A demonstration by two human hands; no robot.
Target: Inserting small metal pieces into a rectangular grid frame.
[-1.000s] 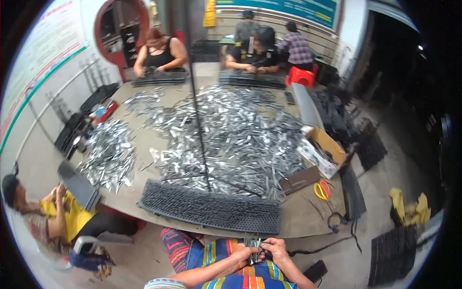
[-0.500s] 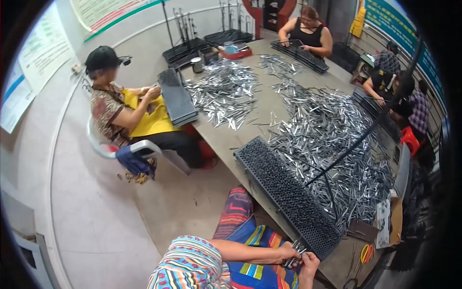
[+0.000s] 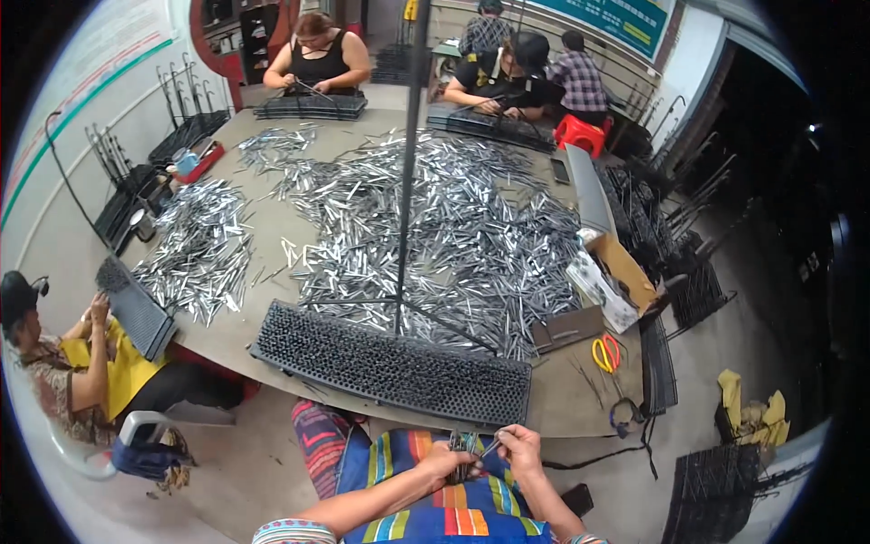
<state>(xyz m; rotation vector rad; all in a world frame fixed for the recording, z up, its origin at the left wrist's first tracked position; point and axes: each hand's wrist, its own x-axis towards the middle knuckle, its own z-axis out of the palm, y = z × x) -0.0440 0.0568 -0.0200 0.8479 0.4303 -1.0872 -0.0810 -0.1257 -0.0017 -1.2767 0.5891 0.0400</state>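
Holding a bundle of thin grey strips (image 3: 465,444) in the curled left hand (image 3: 441,461), over a blue striped cloth (image 3: 385,467); pinching one slim strip (image 3: 490,448) in the right hand (image 3: 520,449). Cannot count the bundle, half covered by fingers. Farther on, can see a black studded rack (image 3: 390,372) along the edge of a tan table (image 3: 557,419), then loose silvery pieces (image 3: 489,236), partly hidden behind a black rod (image 3: 410,154). Beyond, can see co-workers (image 3: 331,65) bent over racks (image 3: 310,107), and, rightward, a doorway (image 3: 752,118) too dark to make out.
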